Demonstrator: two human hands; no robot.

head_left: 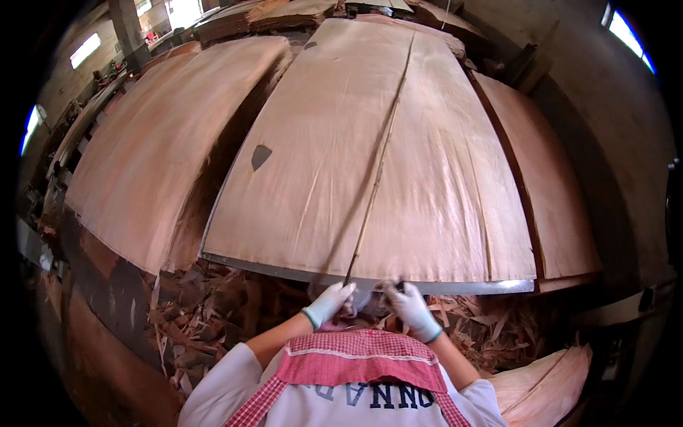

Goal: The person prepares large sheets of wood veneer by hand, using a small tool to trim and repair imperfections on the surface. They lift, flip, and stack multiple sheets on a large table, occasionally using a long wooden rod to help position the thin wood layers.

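Both gloved hands work at the near edge of the veneer sheet [370, 164] lying on the worktop [455, 286]: the left hand [329, 302] is closed on a thin stick [370, 199] running along the seam, the right hand [410, 307] pinches something unclear; best keep the stick flat against the seam, pulling evenly

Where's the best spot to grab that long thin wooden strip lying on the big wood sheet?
Probably its near end, from the table's front edge. The long thin wooden strip runs lengthwise away across the wide pale veneer sheet, and only that end reaches the white-gloved left hand and right hand.
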